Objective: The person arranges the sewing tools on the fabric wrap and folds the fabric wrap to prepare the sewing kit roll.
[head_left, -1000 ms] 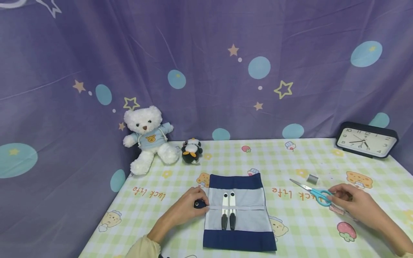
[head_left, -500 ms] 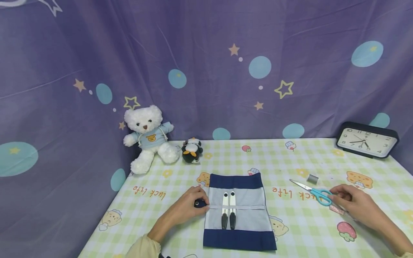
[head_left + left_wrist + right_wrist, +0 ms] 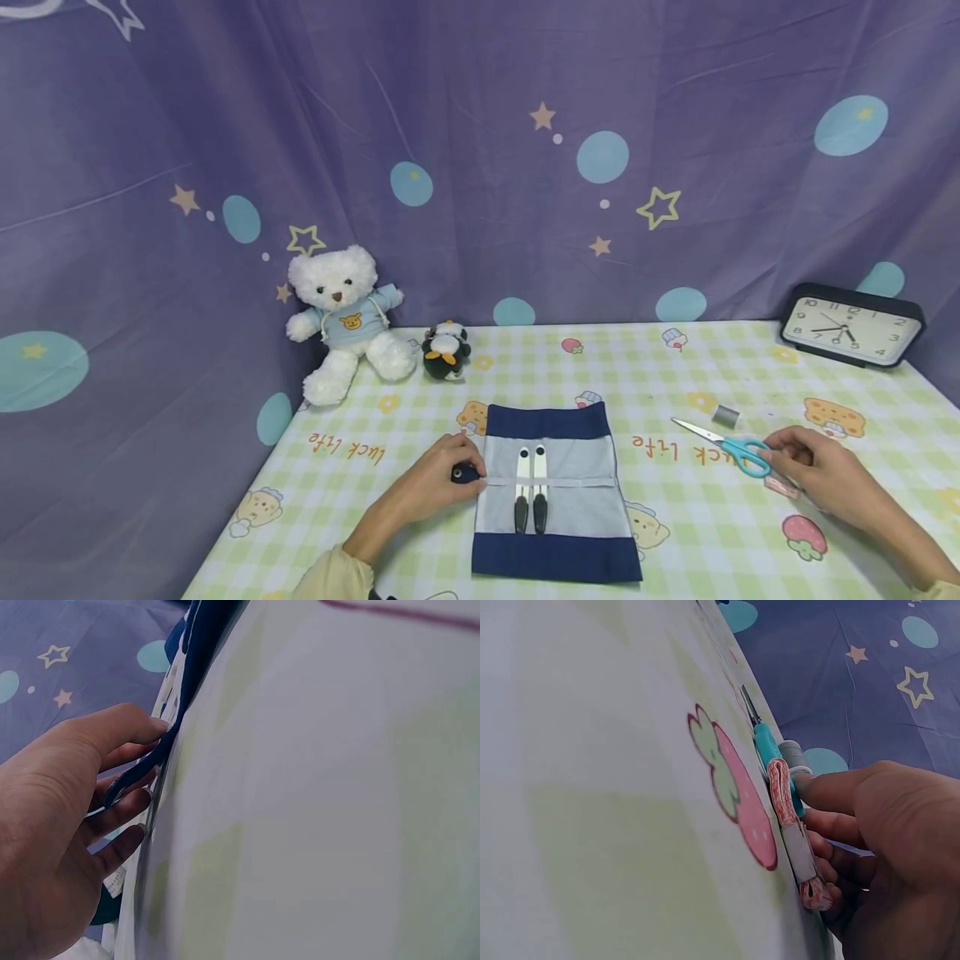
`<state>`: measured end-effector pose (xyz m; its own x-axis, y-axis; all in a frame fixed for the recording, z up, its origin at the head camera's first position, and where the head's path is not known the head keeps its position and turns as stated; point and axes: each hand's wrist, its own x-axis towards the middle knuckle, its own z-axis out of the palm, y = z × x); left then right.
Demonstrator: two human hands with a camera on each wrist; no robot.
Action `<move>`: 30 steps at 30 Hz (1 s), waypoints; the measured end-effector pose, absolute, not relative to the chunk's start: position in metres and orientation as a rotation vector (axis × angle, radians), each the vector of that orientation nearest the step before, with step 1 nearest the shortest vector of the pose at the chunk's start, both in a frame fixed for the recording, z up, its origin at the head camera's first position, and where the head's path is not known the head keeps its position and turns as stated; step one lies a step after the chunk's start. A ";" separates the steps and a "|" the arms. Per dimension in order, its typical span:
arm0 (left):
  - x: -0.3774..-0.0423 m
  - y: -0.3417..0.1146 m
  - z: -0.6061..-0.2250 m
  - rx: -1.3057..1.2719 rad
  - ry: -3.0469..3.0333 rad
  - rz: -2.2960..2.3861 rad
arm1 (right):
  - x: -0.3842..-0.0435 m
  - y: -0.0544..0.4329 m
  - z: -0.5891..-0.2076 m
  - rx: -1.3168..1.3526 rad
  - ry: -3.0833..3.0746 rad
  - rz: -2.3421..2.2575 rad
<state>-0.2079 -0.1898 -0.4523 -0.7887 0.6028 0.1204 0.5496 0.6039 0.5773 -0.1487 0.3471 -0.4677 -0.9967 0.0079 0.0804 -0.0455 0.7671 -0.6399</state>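
Observation:
A navy and grey fabric tool roll (image 3: 555, 575) lies unfolded on the table. Two slim white tools (image 3: 541, 475) with black ends sit side by side under its pale elastic band. My left hand (image 3: 442, 471) pinches the roll's left edge, where a navy tab with a snap shows. In the left wrist view, thumb and fingers lie on either side of the navy cloth (image 3: 154, 759). On the right, my right hand (image 3: 828, 471) pinches a handle loop of the teal scissors (image 3: 738, 450), whose blades point away to the left. A red-and-white folded tape measure (image 3: 781, 791) lies beside those fingers.
A grey thread spool (image 3: 726, 417) stands just behind the scissors. Farther back are a white teddy bear (image 3: 348, 325), a small penguin plush (image 3: 446, 350) and a black-framed clock (image 3: 853, 327). The checked tablecloth (image 3: 570, 375) runs to a purple curtain (image 3: 480, 167).

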 end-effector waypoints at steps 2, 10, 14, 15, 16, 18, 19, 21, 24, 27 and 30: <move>-0.208 -0.190 -0.452 0.988 2.736 0.936 | -0.149 0.347 -0.468 0.026 -2.882 1.062; -0.208 -0.190 -0.452 0.988 2.737 0.941 | -0.150 0.347 -0.470 0.045 -2.867 1.079; -0.208 -0.190 -0.452 0.990 2.739 0.937 | -0.151 0.347 -0.470 0.051 -2.860 1.113; -0.208 -0.190 -0.452 0.990 2.739 0.938 | -0.151 0.347 -0.470 0.051 -2.862 1.128; -0.208 -0.189 -0.452 0.987 2.737 0.938 | -0.151 0.347 -0.469 0.051 -2.865 1.140; -0.208 -0.189 -0.452 0.984 2.734 0.941 | -0.152 0.347 -0.469 0.052 -2.866 1.167; -0.208 -0.189 -0.451 0.981 2.731 0.944 | -0.152 0.347 -0.469 0.049 -2.866 1.177; -0.208 -0.189 -0.451 0.977 2.728 0.948 | -0.152 0.348 -0.469 0.043 -2.872 1.191; -0.208 -0.189 -0.451 0.972 2.723 0.951 | -0.152 0.348 -0.468 0.038 -2.873 1.211; -0.208 -0.189 -0.451 0.964 2.720 0.952 | -0.151 0.347 -0.467 0.037 -2.881 1.229; -0.208 -0.189 -0.450 0.962 2.718 0.954 | -0.150 0.346 -0.467 0.054 -2.881 1.250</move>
<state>-0.2076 -0.1886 -0.4504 -0.7945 0.5982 0.1048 0.5323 0.6030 0.5942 -0.1496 0.3458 -0.4675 -0.9994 -0.0312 0.0137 -0.0314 0.6827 -0.7301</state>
